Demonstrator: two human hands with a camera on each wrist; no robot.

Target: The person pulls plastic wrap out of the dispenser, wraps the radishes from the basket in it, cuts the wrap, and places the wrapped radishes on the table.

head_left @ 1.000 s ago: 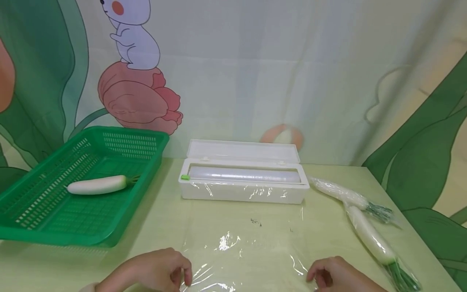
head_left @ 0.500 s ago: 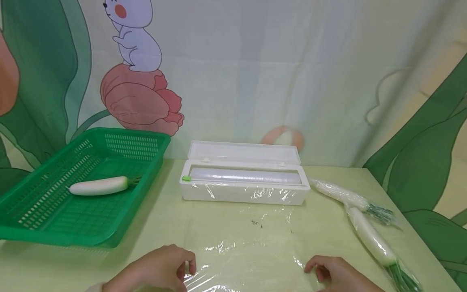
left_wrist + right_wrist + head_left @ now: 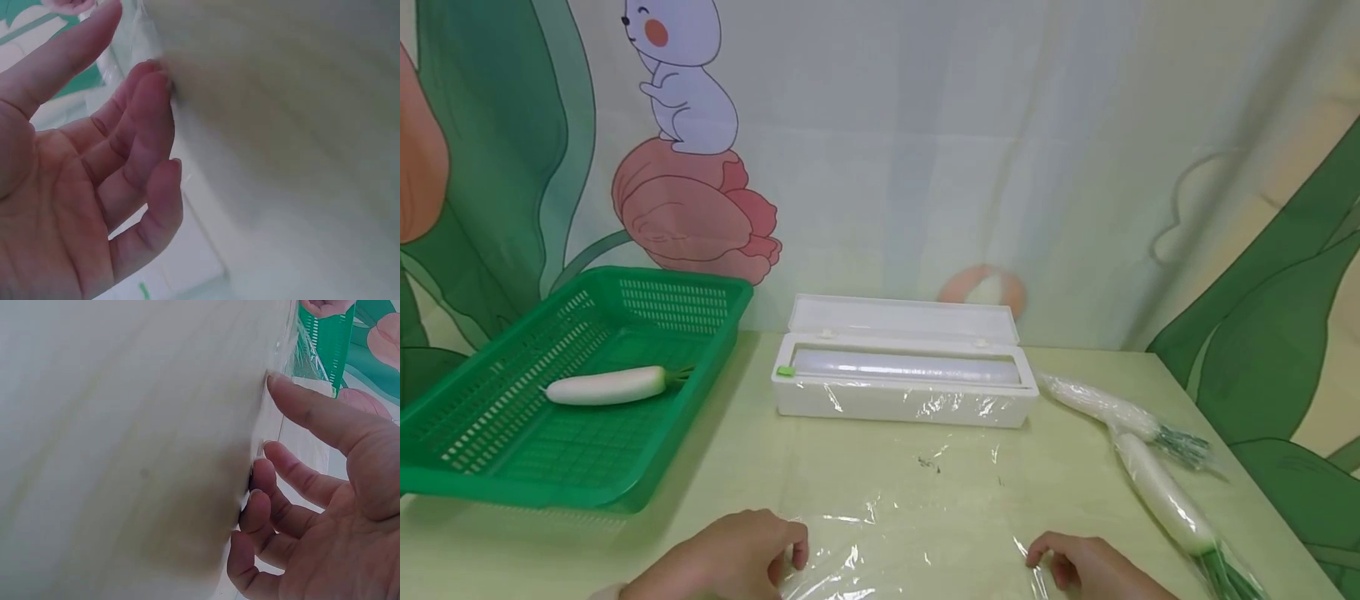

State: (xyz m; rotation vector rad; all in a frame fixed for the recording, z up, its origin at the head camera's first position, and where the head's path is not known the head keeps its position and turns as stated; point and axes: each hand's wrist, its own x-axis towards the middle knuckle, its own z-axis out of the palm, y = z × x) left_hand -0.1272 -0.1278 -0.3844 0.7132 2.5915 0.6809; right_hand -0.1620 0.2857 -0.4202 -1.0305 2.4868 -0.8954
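A clear sheet of plastic wrap (image 3: 880,525) runs from the white wrap box (image 3: 902,404) over the table towards me. My left hand (image 3: 737,550) is low over the sheet's left side in the head view; its wrist view shows relaxed, bent fingers (image 3: 150,119) with tips at the table surface, thumb apart. My right hand (image 3: 1093,567) is at the sheet's right side, its fingertips (image 3: 250,509) right at the surface and its thumb (image 3: 306,406) spread from them. The box's lid (image 3: 902,317) is raised, showing the film roll (image 3: 902,365) inside.
At left a green plastic basket (image 3: 625,492) holds a white radish (image 3: 606,387) with a green top. Two wrapped radishes, one farther back (image 3: 1101,402) and one nearer (image 3: 1165,496), lie at the right near the table's edge. A printed curtain (image 3: 880,167) hangs behind.
The view has tilted up slightly, so everything sits a little lower. My left hand has shifted slightly right, and the glints and creases in the plastic wrap have changed.
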